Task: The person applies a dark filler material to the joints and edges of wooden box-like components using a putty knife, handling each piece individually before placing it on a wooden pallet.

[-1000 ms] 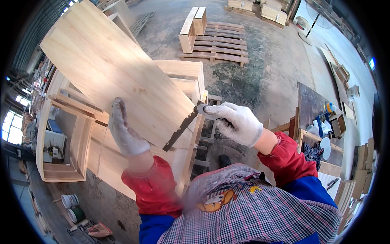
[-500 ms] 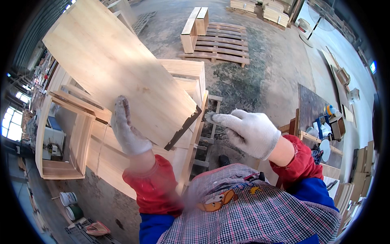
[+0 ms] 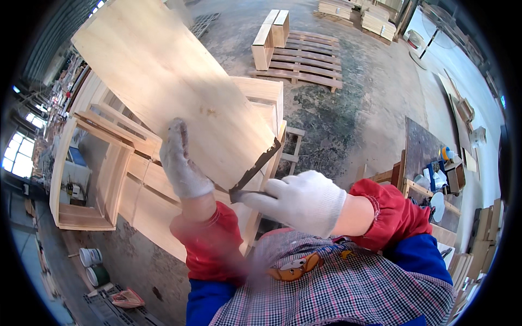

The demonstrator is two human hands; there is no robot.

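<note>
A long pale wooden board (image 3: 179,81) slants across the left and middle of the view. Along its near end runs a ragged dark brown strip (image 3: 255,169). My left hand (image 3: 186,163), in a white glove, grips the board's left edge near that end, fingers stretched along it. My right hand (image 3: 299,201), gloved too, is closed at the near corner of the strip. From its fingertips pokes a small flat dark grey tool (image 3: 237,196), mostly hidden by the fingers. Beneath the board stand pale wooden drawer-like frames (image 3: 87,217).
A slatted pallet (image 3: 310,62) carries two wooden boxes (image 3: 263,46) ahead. At right is a dark table (image 3: 421,141) with tools and a blue container. Buckets (image 3: 92,258) stand on the floor at lower left. A fan (image 3: 429,43) is at far right.
My right hand has moved left and nearer, bringing the small tool from the strip's far corner to its near corner. The left hand keeps its hold; the whole view has shifted slightly.
</note>
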